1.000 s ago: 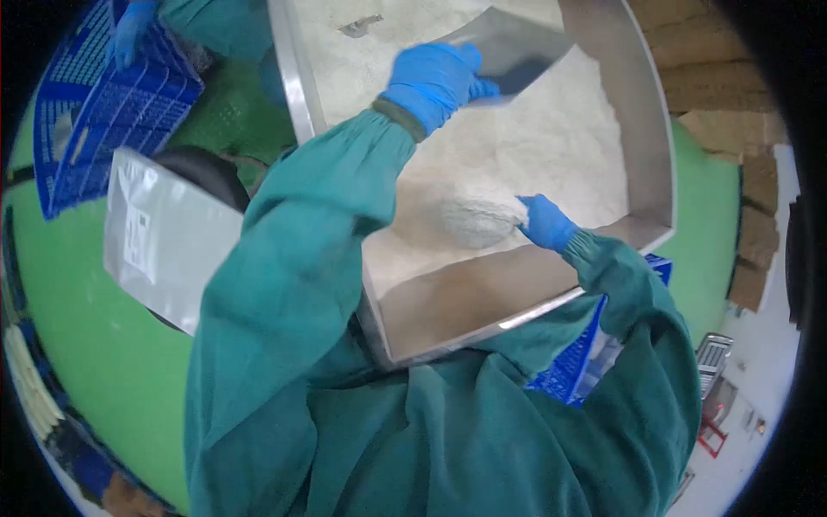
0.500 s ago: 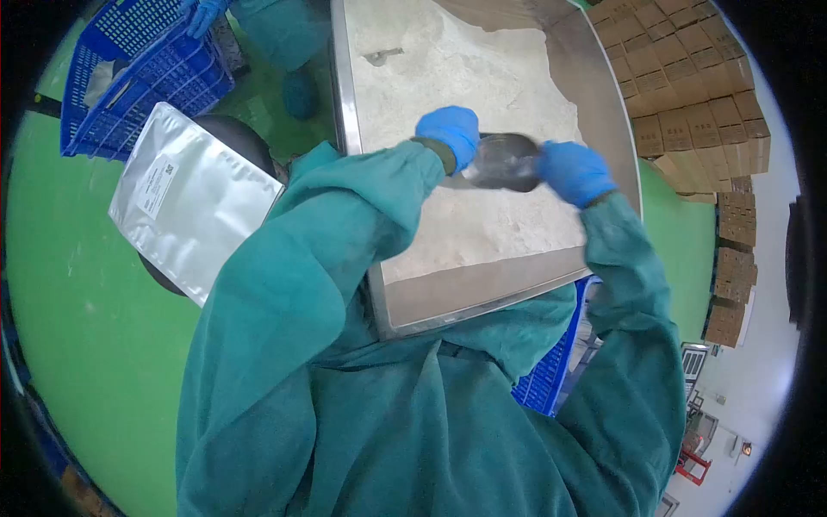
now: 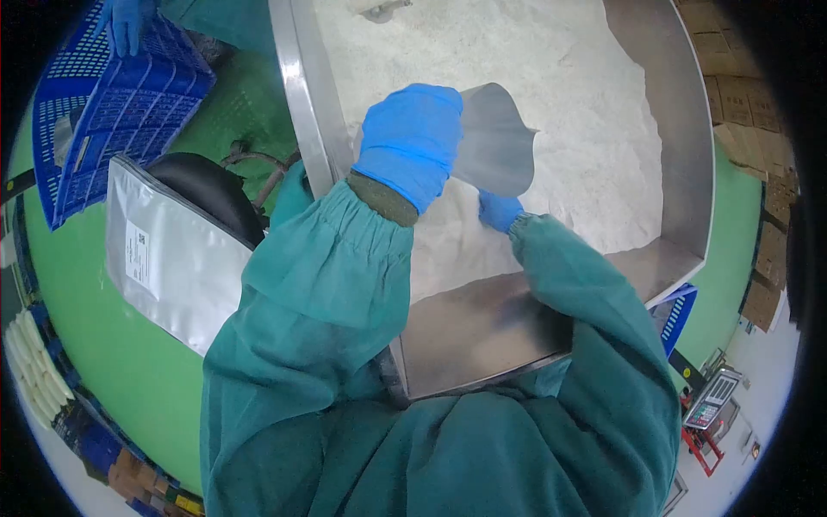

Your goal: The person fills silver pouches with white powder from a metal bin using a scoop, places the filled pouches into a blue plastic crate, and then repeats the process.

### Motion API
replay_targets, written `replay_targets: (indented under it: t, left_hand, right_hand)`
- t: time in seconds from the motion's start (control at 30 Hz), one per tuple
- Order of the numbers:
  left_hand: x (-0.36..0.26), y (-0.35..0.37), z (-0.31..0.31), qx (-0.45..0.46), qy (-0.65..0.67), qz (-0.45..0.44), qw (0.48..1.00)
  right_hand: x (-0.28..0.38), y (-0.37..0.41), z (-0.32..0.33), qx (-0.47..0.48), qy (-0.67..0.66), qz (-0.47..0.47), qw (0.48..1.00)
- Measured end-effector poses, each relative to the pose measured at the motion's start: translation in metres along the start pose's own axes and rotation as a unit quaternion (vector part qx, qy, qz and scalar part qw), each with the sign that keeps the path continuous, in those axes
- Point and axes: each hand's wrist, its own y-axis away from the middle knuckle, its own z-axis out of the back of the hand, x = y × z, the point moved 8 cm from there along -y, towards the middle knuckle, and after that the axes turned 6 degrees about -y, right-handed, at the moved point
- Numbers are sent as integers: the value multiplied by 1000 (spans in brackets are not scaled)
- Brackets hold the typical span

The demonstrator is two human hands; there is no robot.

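My left hand [image 3: 409, 142], in a blue glove, is closed on a grey metal scoop [image 3: 495, 142], which it holds up over the white powder [image 3: 586, 129]. The scoop's broad blade points right, and its grip is hidden by my fingers. Lower down, close to the powder's surface, is my right hand [image 3: 501, 212], also gloved in blue. It looks curled, partly covered by the scoop's edge, and whatever it may hold is hidden. The powder lies in a large steel tray [image 3: 482, 336] in front of my body.
Silver pouches [image 3: 172, 267] lie on a black stool [image 3: 207, 189] at left. Beyond it stands a blue crate [image 3: 129, 121], with another person's gloved hand [image 3: 121, 26] at it. A small metal object [image 3: 383, 10] rests in the powder. Cartons [image 3: 741, 99] and a scale [image 3: 712, 398] are at right.
Both hands were at the scoop's two ends. Now my left hand has lifted the scoop up, and my right hand is apart from it, lower and to the left. The view has shifted closer.
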Motion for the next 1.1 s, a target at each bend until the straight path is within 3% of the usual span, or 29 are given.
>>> replay_targets:
  t: [0.07, 0.17, 0.3, 0.37, 0.43, 0.5, 0.53, 0.6, 0.73, 0.8, 0.87, 0.93, 0.97, 1.0, 1.03, 1.07, 1.1]
  left_hand:
    - [0, -2, 9, -34, -1, -7, 999]
    - [3, -4, 14, 12, 18, 18, 1000]
    - [-1, -3, 10, 8, 15, -3, 1000]
    - [-6, 1, 11, 2, 14, -11, 1000]
    - [-14, 6, 5, 36, 37, -35, 998]
    - [-16, 9, 5, 45, 48, -31, 997]
    - [-16, 10, 4, 57, 59, -25, 996]
    - [-17, 7, 2, 63, 46, -35, 996]
    - [-11, 0, -3, 64, 35, -42, 996]
    - [-10, 0, -5, 54, 35, -38, 997]
    - [-14, 0, -2, 52, 28, -51, 997]
    - [-12, 1, -2, 92, 35, -31, 995]
    - [-12, 0, -3, 96, 27, -28, 995]
    - [-11, -2, 0, 63, 6, -29, 998]
    - [-10, -1, 2, 33, -12, -28, 999]
    - [-8, -2, 2, 44, -16, -22, 999]
    - [-9, -3, 5, 54, -5, -23, 998]
  right_hand:
    - [14, 27, 30, 84, -38, -23, 995]
    - [37, 91, 121, 93, 9, -29, 995]
    - [67, 160, 256, -84, 5, 45, 995]
    - [96, 172, 309, -113, 26, -17, 993]
    - [108, 156, 328, -117, 25, -26, 992]
    - [128, 126, 321, -78, 159, -21, 984]
    - [147, 113, 312, -98, 198, 36, 975]
    - [153, 94, 296, -71, 259, -22, 963]
    - [143, 142, 344, -118, 287, 11, 951]
    - [106, 160, 364, -110, 291, -159, 937]
    - [27, 121, 311, -56, 263, -152, 951]
    - [-71, 60, 196, -60, 209, -53, 975]
    - [-47, 48, 151, 47, 195, -89, 976]
    - [-45, 26, 86, 83, 167, -29, 982]
    - [-16, 14, 36, 91, 52, 16, 994]
    - [3, 13, 10, 117, -70, -99, 986]
    - [36, 8, -10, 84, -22, -2, 996]
